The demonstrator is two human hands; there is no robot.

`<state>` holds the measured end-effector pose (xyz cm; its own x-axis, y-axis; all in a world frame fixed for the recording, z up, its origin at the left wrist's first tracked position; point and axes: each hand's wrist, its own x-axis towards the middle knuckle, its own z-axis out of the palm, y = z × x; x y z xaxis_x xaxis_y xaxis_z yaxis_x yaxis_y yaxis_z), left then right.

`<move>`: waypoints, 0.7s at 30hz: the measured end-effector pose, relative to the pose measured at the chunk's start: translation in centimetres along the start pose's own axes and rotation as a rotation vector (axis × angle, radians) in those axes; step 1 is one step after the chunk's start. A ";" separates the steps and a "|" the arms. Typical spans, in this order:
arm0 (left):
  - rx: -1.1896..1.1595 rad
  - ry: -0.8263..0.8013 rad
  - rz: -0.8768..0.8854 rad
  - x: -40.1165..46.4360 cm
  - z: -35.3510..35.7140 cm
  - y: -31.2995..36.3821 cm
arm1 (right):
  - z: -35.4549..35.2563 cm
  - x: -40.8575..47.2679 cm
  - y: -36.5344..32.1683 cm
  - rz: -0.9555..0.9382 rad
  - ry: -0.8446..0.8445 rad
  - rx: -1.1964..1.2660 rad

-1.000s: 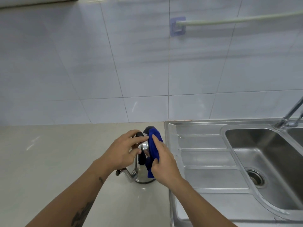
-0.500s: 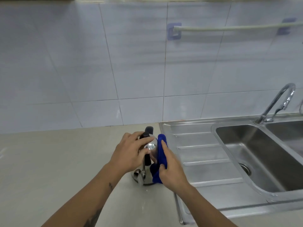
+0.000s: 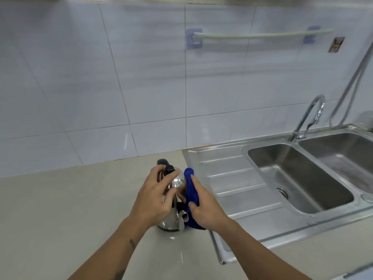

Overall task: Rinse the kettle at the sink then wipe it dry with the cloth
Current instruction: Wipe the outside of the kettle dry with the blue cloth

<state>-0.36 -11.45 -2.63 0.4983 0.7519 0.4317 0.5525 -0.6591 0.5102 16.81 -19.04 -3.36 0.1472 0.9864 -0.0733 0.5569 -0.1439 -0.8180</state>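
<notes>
A shiny stainless-steel kettle (image 3: 171, 221) with a black knob and handle stands upright on the pale beige bench (image 3: 60, 209), just left of the steel double sink's (image 3: 238, 178) ribbed drainboard. The left hand (image 3: 154, 201) curls over the kettle's lid and upper side, gripping it. The right hand (image 3: 203, 209) presses a bunched dark-blue cloth (image 3: 190, 188) against the kettle's right flank, thumb and fingers clasping the fabric.

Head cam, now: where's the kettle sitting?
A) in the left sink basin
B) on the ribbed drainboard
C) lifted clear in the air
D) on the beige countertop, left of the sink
D: the kettle stands on the countertop just left of the sink edge, with the left hand on its top and the right hand pressing the blue cloth against its side.
</notes>
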 end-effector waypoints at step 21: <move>0.148 0.112 -0.123 0.1 1.2 0.1 | 2.8 -0.4 4.7 0.237 0.007 0.353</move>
<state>0.53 -11.42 -3.40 0.3482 0.8187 0.4567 0.7011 -0.5508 0.4528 17.13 -19.91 -8.79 0.2438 0.9287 -0.2795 0.1932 -0.3289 -0.9244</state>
